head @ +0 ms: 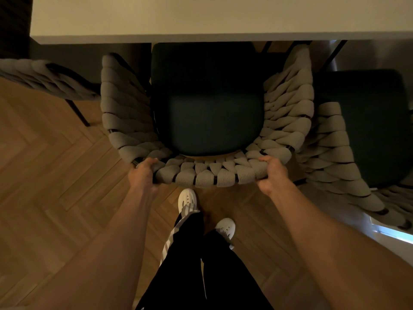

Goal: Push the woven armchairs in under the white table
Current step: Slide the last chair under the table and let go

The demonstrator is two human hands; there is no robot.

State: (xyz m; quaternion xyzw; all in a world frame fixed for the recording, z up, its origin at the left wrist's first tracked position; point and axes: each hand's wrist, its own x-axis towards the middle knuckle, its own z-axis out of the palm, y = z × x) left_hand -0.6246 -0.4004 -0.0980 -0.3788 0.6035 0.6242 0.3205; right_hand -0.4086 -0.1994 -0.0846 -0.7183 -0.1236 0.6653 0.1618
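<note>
A woven armchair (207, 175) with a beige rope back and a dark green seat cushion stands right below me, facing the white table (201, 19). The front of its seat sits under the table's near edge. My left hand (144, 172) grips the left end of the curved backrest. My right hand (271, 173) grips the right end of the same backrest. A second woven armchair (335, 148) stands close on the right, touching or nearly touching the middle one. A third (44, 79) is at the far left, partly cut off.
Herringbone wood floor (55, 186) spreads to the left and behind me. My feet in white shoes (187, 200) stand just behind the chair back. Thin dark chair legs (78, 113) stick out at the left. A bright strip (391, 233) lies at the right edge.
</note>
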